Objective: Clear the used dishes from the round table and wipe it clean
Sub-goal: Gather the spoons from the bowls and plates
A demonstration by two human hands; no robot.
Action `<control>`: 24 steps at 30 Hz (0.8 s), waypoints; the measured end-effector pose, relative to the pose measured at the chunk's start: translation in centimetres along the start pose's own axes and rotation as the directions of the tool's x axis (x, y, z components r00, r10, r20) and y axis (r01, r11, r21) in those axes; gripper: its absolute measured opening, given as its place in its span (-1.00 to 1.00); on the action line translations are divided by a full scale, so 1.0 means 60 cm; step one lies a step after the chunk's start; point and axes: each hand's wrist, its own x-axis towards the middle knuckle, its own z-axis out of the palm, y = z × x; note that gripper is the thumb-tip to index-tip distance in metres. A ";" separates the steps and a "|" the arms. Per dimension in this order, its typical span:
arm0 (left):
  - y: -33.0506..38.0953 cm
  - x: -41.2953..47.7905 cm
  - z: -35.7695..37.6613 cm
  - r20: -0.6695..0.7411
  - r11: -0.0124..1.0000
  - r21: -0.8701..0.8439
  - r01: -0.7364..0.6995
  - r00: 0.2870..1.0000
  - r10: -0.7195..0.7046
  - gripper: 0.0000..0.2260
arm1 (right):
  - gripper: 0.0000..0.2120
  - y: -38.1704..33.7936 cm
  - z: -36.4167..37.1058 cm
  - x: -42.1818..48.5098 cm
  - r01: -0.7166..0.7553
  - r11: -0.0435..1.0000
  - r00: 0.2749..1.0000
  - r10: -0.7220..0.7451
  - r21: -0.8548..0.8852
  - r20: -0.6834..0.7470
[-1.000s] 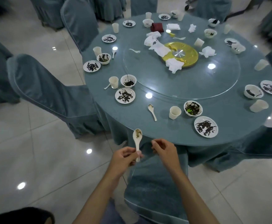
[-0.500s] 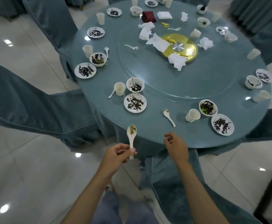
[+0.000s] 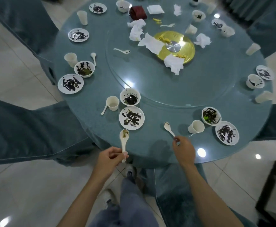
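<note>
Round table (image 3: 150, 145) strewn with dirty dishes. Left hand (image 3: 111, 158) pinches one soiled spoon (image 3: 123, 141); right hand (image 3: 184, 150) closes on second spoon's (image 3: 168, 128) handle. I judge both light, stiff, slippery; grip handles.

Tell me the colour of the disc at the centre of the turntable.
Gold, with a silver hub, partly covered by white napkins: the disc, seen in the head view.

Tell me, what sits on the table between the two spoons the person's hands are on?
Nothing: in the head view, only bare tablecloth lies between the left hand's spoon and the right hand's spoon.
</note>
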 end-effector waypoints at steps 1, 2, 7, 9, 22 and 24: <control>0.009 0.017 0.003 -0.002 1.000 0.017 0.001 1.000 -0.001 -0.91 | -0.82 0.004 0.003 0.020 -0.003 1.000 1.000 0.003 -0.001 0.022; 0.018 0.033 0.006 -0.008 1.000 0.022 0.000 1.000 0.000 -0.92 | -0.80 0.009 0.008 0.039 -0.004 1.000 0.999 0.004 0.004 0.046; 0.058 0.087 0.015 -0.040 1.000 0.019 0.022 0.999 -0.022 -0.90 | -0.86 0.014 0.038 0.109 -0.051 0.997 0.985 0.059 -0.051 0.160; 0.069 0.102 0.013 -0.058 0.999 0.019 0.028 0.998 -0.027 -0.89 | -0.90 0.013 0.051 0.122 -0.081 0.997 0.978 0.078 0.009 0.194; 0.090 0.167 -0.043 -0.078 0.999 0.039 -0.026 0.997 0.029 -0.87 | -0.93 -0.276 0.019 -0.006 -0.282 0.655 0.836 -0.191 0.702 0.514; 0.091 0.165 -0.065 -0.034 0.998 0.037 -0.059 0.998 0.060 -0.87 | -0.96 -0.325 0.032 -0.035 -0.326 0.619 0.812 -0.204 0.714 0.547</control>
